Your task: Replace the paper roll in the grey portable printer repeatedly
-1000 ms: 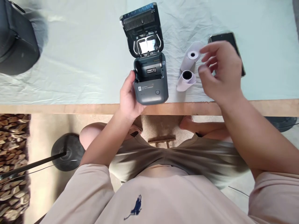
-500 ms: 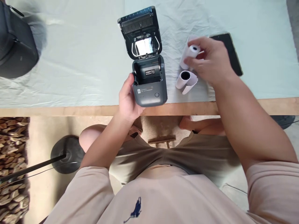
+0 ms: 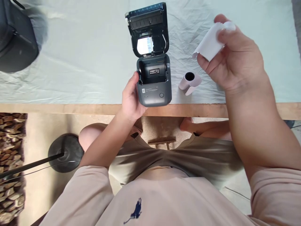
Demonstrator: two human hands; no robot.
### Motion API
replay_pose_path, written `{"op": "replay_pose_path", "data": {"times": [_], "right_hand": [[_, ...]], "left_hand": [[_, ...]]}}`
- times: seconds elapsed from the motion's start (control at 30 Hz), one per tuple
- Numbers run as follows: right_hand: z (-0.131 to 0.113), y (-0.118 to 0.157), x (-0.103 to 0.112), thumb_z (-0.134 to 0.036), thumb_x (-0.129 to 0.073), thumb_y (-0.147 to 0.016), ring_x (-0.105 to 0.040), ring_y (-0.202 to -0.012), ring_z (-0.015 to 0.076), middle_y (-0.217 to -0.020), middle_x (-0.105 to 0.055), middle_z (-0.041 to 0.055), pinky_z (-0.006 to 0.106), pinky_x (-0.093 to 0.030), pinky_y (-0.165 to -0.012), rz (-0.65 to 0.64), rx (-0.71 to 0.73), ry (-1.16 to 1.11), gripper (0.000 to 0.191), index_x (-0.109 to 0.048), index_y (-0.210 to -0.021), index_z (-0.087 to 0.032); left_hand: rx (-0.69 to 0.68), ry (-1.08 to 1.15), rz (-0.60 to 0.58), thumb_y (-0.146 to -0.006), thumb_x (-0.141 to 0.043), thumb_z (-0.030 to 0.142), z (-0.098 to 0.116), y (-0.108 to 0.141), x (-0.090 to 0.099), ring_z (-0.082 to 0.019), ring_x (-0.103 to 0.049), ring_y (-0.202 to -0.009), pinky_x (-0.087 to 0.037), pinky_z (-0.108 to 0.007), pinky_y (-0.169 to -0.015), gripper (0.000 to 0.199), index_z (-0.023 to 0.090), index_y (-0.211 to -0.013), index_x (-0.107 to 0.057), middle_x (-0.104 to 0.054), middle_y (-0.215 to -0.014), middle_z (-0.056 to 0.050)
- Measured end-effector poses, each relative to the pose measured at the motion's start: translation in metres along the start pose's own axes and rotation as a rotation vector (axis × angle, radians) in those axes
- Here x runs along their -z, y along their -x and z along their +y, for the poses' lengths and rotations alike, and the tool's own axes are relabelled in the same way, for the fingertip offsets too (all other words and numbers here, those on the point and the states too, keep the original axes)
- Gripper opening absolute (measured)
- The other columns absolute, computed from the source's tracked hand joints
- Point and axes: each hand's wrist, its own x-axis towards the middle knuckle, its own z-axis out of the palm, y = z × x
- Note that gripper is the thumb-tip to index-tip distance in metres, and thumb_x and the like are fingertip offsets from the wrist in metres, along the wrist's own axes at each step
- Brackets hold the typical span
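My left hand (image 3: 133,97) grips the left side of a dark label printer (image 3: 155,91) near the table's front edge. The printer's lid (image 3: 148,29) is flipped up, and its paper bay (image 3: 154,70) shows no roll inside. In my right hand (image 3: 237,56) is a white paper roll (image 3: 209,40), held tilted above the cloth with a loose flap of paper hanging toward the left. A second paper roll (image 3: 185,83) with a black core stands on the cloth between the printer and my right hand, its end partly unrolled.
A dark bag-like case (image 3: 17,40) sits at the table's far left. Pale cloth (image 3: 82,62) covers the table up to its wooden front edge (image 3: 70,109). Below are a round black stand base (image 3: 66,152) with a pole, and stacked firewood (image 3: 11,172).
The paper roll in my right hand has been lifted and turned, moving right and away from the standing roll. The printer has shifted slightly right. The dark tablet-like device is now hidden behind my hand.
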Motion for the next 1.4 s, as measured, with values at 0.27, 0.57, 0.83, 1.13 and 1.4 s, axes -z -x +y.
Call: {"op": "replay_pose_path", "data": {"times": [0.27,0.57,0.83,1.13,1.4], "right_hand": [[-0.004,-0.006,0.007,-0.035,-0.056,-0.091,-0.074,-0.131,0.0177,-0.105,-0.083,-0.0092,0.031,-0.064,-0.094,0.024,-0.145,-0.031,0.022,-0.077,-0.088,-0.028],[-0.001,0.005,-0.011,-0.013,-0.079,-0.07,-0.078,-0.116,0.0153,-0.1,-0.077,-0.0069,0.031,-0.068,-0.09,0.138,-0.101,-0.086,0.037,-0.072,-0.099,-0.035],[-0.002,0.008,-0.029,-0.015,-0.063,-0.078,-0.075,-0.094,0.0147,-0.1,-0.073,0.0031,0.025,-0.063,-0.071,0.315,-0.17,-0.122,0.014,-0.067,-0.087,-0.025],[-0.026,0.065,-0.088,-0.009,-0.068,-0.078,-0.076,-0.101,0.0157,-0.107,-0.071,-0.0044,0.031,-0.066,-0.081,0.038,0.359,0.356,0.052,-0.072,-0.125,-0.032],[-0.011,0.079,-0.125,-0.009,-0.055,-0.092,-0.073,-0.096,0.0242,-0.112,-0.08,-0.001,0.041,-0.054,-0.089,-0.136,0.602,1.386,0.029,-0.064,-0.108,-0.031]], "left_hand": [[-0.001,-0.115,0.092,-0.106,-0.052,0.054,0.001,0.002,-0.004,-0.037,-0.058,-0.157,-0.059,-0.053,-0.12,0.04,0.022,-0.113,-0.074,-0.081,-0.124,-0.012],[-0.009,-0.141,0.075,-0.108,-0.048,0.053,0.002,0.001,-0.004,-0.034,-0.057,-0.158,-0.059,-0.051,-0.122,0.042,0.023,-0.114,-0.075,-0.081,-0.126,-0.011],[-0.008,-0.185,0.092,-0.11,-0.045,0.053,0.002,0.002,-0.006,-0.036,-0.055,-0.16,-0.058,-0.054,-0.123,0.043,0.022,-0.116,-0.074,-0.081,-0.127,-0.01],[-0.024,-0.06,-0.075,-0.111,-0.048,0.048,-0.001,0.0,-0.002,-0.035,-0.061,-0.154,-0.061,-0.051,-0.122,0.039,0.023,-0.113,-0.078,-0.084,-0.124,-0.006],[0.001,-0.112,-0.026,-0.112,-0.055,0.046,-0.004,0.003,-0.007,-0.032,-0.065,-0.151,-0.062,-0.046,-0.12,0.032,0.021,-0.112,-0.075,-0.084,-0.109,-0.003]]}}
